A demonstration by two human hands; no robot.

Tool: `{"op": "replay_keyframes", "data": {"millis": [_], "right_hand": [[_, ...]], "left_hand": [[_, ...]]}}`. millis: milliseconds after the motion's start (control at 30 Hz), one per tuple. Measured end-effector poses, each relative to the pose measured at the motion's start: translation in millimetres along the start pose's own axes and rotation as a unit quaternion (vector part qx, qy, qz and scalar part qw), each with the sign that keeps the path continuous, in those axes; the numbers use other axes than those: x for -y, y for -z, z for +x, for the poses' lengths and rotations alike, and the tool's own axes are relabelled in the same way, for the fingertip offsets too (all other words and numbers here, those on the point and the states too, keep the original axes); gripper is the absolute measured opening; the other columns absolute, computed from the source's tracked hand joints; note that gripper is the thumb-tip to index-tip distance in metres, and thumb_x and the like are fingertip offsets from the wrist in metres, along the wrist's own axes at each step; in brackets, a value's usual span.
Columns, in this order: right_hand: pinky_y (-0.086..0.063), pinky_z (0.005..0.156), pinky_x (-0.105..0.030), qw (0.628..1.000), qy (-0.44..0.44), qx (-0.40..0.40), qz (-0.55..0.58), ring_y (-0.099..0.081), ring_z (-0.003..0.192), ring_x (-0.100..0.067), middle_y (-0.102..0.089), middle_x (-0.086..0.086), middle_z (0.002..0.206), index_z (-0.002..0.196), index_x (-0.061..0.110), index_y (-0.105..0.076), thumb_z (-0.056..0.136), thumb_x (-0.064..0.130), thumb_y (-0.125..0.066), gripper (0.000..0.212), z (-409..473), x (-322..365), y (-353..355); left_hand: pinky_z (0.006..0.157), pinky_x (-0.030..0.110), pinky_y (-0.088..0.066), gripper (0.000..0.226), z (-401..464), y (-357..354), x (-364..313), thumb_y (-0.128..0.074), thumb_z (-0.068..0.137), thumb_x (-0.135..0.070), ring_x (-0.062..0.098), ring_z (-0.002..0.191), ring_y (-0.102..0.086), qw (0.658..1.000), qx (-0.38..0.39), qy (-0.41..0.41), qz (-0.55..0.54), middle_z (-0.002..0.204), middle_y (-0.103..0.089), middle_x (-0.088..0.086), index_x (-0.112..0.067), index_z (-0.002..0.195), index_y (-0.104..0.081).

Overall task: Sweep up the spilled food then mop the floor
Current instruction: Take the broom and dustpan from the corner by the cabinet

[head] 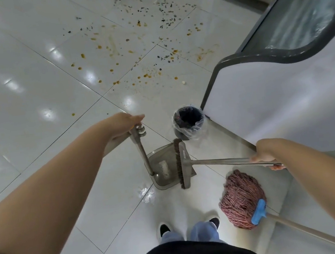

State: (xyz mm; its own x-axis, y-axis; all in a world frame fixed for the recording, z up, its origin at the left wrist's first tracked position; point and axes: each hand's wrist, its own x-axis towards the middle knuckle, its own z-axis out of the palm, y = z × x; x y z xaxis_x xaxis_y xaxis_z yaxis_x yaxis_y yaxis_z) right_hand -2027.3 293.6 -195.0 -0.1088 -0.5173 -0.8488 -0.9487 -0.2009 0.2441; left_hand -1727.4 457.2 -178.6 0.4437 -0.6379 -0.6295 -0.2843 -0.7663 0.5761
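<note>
Head view looks down on a white tiled floor (pixel 30 91). The left hand (pixel 123 125) curls its fingers round the top of the dustpan's upright handle; the dustpan (pixel 161 168) sits at centre frame, just ahead of the person's shoes. The right hand (pixel 265 154) grips the broom handle at centre right, and the broom (pixel 181 163) lies with its head across the pan's open edge, bristles touching it. A pale scrap sits in the pan, which otherwise looks almost empty.

The spilled food (pixel 141 45), orange bits, dark flakes and smears, is scattered across the upper middle of the frame, well apart from the pan. A lined bin (pixel 188 120) stands just above the pan, beside a grey counter (pixel 265 103). The mop (pixel 243 200) rests at lower right, untouched.

By the look of it, sweeping is the step in hand and barely begun. The next move likely calls for carrying both tools up to the spill, setting the pan's lip flat on the tile, and drawing the bits in with short strokes, since the wet smears may streak. Mopping comes after.
</note>
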Motion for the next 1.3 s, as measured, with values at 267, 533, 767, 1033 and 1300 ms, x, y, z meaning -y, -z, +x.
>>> {"op": "replay_keyframes", "data": {"millis": [267, 533, 767, 1033, 1300], "right_hand": [[-0.037, 0.048, -0.022, 0.999, -0.027, 0.021, 0.024, -0.041, 0.054, -0.017, -0.045, -0.01, 0.072, 0.109, -0.003, -0.042, 0.096, 0.037, -0.049, 0.042, 4.8, -1.2, -8.6], [-0.037, 0.049, -0.021, 0.999, -0.031, 0.037, 0.002, -0.04, 0.055, -0.015, -0.044, -0.009, 0.074, 0.126, -0.002, -0.039, 0.097, 0.036, -0.047, 0.048, 0.7, 17.5, -11.4], [-0.036, 0.049, -0.022, 0.999, -0.031, 0.04, -0.008, -0.04, 0.058, -0.017, -0.042, -0.011, 0.084, 0.105, -0.001, -0.038, 0.097, 0.034, -0.049, 0.037, 1.0, 16.0, -16.7], [-0.036, 0.044, -0.023, 0.999, -0.019, 0.026, -0.028, -0.041, 0.05, -0.017, -0.043, -0.009, 0.069, 0.077, 0.001, -0.043, 0.098, 0.035, -0.046, 0.04, 0.4, 12.6, -20.6], [-0.035, 0.048, -0.023, 1.0, -0.023, 0.017, -0.009, -0.039, 0.053, -0.017, -0.041, -0.011, 0.069, 0.096, -0.004, -0.04, 0.097, 0.034, -0.048, 0.039, -4.3, 9.3, -26.4]], "left_hand": [[0.066, 0.038, -0.055, 0.03, -0.2, -5.2, 33.2, -0.05, 0.094, -0.04, 0.028, 0.068, -0.058, 0.977, 0.119, 0.074, -0.163, 0.083, -0.062, 0.013, -0.014, 0.083, -0.058], [0.058, 0.037, -0.059, 0.045, 2.3, -10.9, 35.8, -0.06, 0.084, -0.052, 0.037, 0.064, -0.065, 0.947, 0.141, 0.208, -0.201, 0.092, -0.053, 0.018, -0.009, 0.093, -0.05], [0.032, 0.013, -0.037, 0.066, 0.0, -36.3, 38.4, -0.05, 0.08, -0.068, 0.019, 0.034, -0.056, 0.92, 0.231, 0.249, -0.197, 0.059, -0.068, 0.019, -0.005, 0.064, -0.063], [0.042, 0.023, -0.048, 0.038, -9.5, -39.0, 37.0, -0.062, 0.083, -0.044, 0.025, 0.047, -0.066, 0.913, 0.264, 0.272, -0.15, 0.065, -0.069, 0.018, -0.007, 0.083, -0.056], [0.056, 0.025, -0.043, 0.041, -13.0, -41.4, 44.8, -0.055, 0.086, -0.045, 0.018, 0.035, -0.045, 0.925, 0.215, 0.27, -0.158, 0.044, -0.046, 0.007, -0.011, 0.065, -0.048]]}}
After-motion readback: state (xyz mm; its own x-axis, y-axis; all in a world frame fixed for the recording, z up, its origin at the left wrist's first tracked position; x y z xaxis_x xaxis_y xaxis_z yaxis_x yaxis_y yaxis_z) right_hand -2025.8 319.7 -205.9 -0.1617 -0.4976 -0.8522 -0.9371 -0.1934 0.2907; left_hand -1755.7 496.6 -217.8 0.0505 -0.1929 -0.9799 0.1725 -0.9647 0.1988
